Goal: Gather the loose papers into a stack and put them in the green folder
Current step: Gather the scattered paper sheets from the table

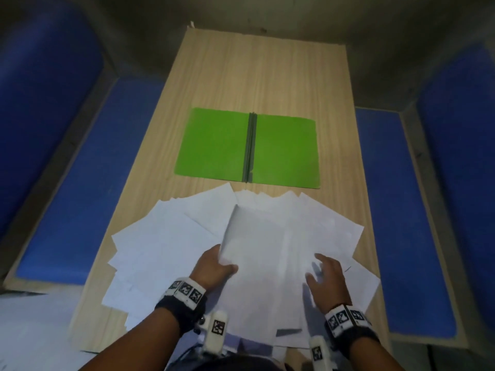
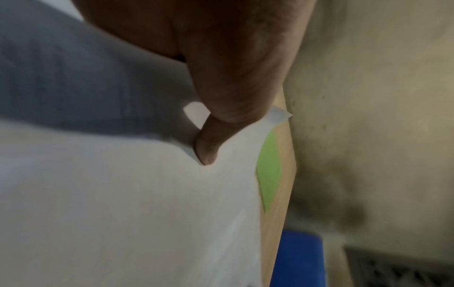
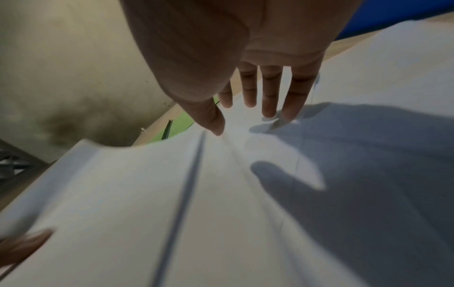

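Observation:
Several white papers [image 1: 160, 245] lie fanned across the near half of the wooden table [image 1: 267, 76]. My left hand [image 1: 214, 269] grips the left edge of a lifted sheaf of papers [image 1: 257, 253], thumb on top [image 2: 206, 147]. My right hand [image 1: 325, 279] hovers just above the papers on the right, fingers [image 3: 270, 93] straight and spread. The green folder [image 1: 214, 145] lies open and flat beyond the papers, its dark spine [image 1: 250, 145] in the middle. A strip of the folder [image 2: 269, 170] shows past the sheaf in the left wrist view.
Blue padded benches [image 1: 80, 183] [image 1: 407, 210] run along both sides of the table. A grey wall [image 1: 267, 12] stands behind the far edge. Bare wood lies beyond the folder.

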The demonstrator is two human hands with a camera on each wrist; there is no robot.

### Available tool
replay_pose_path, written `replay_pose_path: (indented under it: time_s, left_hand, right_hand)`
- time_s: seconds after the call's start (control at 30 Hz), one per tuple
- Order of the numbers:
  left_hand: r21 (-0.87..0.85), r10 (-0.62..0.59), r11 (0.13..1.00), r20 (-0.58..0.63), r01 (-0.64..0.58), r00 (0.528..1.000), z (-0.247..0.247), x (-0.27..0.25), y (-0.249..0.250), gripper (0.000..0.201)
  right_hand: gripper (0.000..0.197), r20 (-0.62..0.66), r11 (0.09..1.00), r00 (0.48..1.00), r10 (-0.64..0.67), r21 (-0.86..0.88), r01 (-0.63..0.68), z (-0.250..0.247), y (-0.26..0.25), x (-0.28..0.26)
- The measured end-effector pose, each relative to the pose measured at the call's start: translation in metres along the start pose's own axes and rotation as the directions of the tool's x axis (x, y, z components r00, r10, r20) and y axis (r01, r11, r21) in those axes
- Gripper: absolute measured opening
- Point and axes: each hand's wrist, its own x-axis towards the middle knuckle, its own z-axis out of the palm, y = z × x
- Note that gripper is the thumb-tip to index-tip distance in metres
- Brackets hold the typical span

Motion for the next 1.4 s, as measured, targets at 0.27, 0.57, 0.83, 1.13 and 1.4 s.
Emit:
replay_pose_path:
  time_s: [0.27,0.57,0.83,1.13,1.4]
  left_hand:
    - [-0.408,-0.427,0.865,-0.290,0.293,0.856,-0.106,-0.033,-0.118,0.038]
    - [-0.522,-0.570,0.774,-0.329,0.358,0.753,-0.107,-0.042,-0.182,0.042]
    - [-0.418,-0.528,0.824,-0.322,0.383,0.786,-0.101,-0.055,-0.174,0.045]
    - [-0.401,-0.477,0.856,-0.372,0.325,0.796,-0.113,-0.069,-0.180,0.048]
    - [-0.457,-0.454,0.849,-0.376,0.265,0.808,-0.147,-0.086,-0.194,0.045]
  right_hand:
    - [0.043,0.082,0.996,0.992,0.093,-0.017,-0.092,-0.019,-0.003,0.008]
    - [0.054,0.382,0.916,0.896,-0.226,-0.231,0.329,0.068,-0.111,0.010]
    - [0.064,0.528,0.812,0.849,0.011,-0.500,0.301,0.133,-0.163,0.017]
    - [0.066,0.409,0.939,0.908,0.093,-0.339,0.057,0.116,-0.156,0.027]
    - [0.042,0.334,0.915,0.857,0.392,-0.237,-0.326,0.050,-0.115,0.019]
